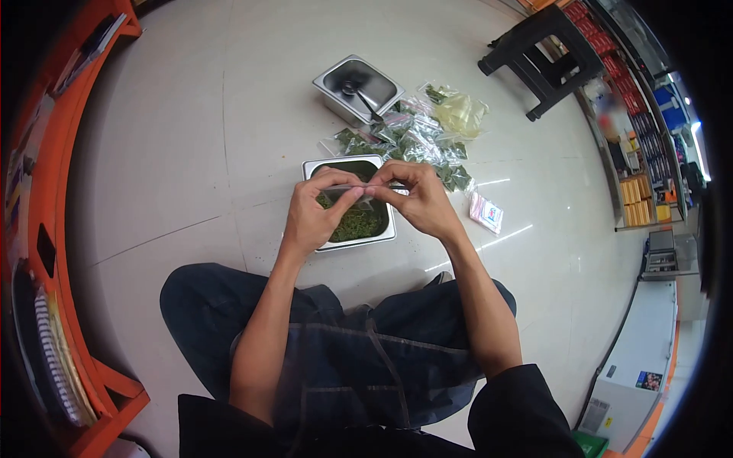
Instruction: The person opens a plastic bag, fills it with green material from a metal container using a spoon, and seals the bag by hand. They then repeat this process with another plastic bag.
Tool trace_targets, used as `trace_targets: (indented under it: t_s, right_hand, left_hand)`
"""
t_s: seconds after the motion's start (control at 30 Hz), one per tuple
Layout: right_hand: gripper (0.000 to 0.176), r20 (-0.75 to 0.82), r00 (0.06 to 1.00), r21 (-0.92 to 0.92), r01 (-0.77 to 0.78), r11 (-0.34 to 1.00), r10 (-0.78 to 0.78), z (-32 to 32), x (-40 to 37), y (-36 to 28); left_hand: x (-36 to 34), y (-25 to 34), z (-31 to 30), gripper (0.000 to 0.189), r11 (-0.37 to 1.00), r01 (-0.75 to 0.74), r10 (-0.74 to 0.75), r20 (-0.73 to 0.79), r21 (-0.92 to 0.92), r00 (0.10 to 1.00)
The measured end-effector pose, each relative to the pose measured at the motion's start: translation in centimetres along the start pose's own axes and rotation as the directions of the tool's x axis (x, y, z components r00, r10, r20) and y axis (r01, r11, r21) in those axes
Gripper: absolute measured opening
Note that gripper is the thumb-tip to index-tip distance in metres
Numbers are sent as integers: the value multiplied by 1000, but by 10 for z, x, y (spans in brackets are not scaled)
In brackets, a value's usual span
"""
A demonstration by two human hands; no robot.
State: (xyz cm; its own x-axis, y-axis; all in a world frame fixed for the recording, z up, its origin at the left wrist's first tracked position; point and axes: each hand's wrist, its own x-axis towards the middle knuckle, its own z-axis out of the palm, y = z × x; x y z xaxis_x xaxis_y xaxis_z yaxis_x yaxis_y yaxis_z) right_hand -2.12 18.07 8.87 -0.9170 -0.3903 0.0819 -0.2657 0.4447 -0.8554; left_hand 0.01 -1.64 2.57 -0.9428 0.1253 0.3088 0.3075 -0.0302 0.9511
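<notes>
My left hand (311, 215) and my right hand (418, 200) meet over a steel container (390, 229). Thumbs and fingers of both pinch the top edge of a small clear plastic bag (369, 204); its lower part is hard to make out. Chopped green herbs (353, 227) fill the container beneath. Just beyond my right hand lies a pile of clear bags with green leaves inside (418, 140). Behind, a second steel container (337, 104) has a long-handled spoon (366, 100) leaning in it.
A pack of small bags (485, 213) lies on the floor at right. A yellowish plastic bag (463, 114) tops the pile. Farther off stands a black stool (546, 53). An orange shelf (72, 160) runs along the left, stocked shelves (637, 153) along the right.
</notes>
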Motion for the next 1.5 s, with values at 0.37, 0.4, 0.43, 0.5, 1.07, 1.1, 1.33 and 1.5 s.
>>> trace_targets:
  t_s: [0.37,0.4,0.43,0.5,1.07,1.1,1.33,1.5]
  right_hand:
    - [10,43,999,89,-7,996,3,-3,1,-1]
    - [10,34,999,89,-10,996,7,-4,1,0]
    - [12,-20,1000,126,-12,992,15,-4,1,2]
    - [15,-107,994,232,51,971,-27,-6,2,9]
    - [11,84,993,284,-106,953,85,-12,3,12]
    - [10,84,993,267,-98,959,79,-11,3,15]
    - [10,67,996,157,-76,985,66,-14,3,7]
    - [10,100,992,172,-90,981,74,-14,2,8]
  left_hand:
    - [0,6,5,13,991,72,-77,-43,-112,996]
    - [1,7,6,15,985,65,-73,-48,-162,996]
    - [0,6,4,15,984,65,-72,-39,-163,997]
    - [-1,2,-1,21,949,199,-214,-39,-244,976]
    - [-5,1,3,26,965,170,-197,-125,-198,972]
    - [-5,1,4,27,970,165,-191,-138,-178,972]
    - [-4,1,8,23,982,107,-132,-156,-158,979]
    - [-3,11,9,21,967,130,-159,-118,-220,980]
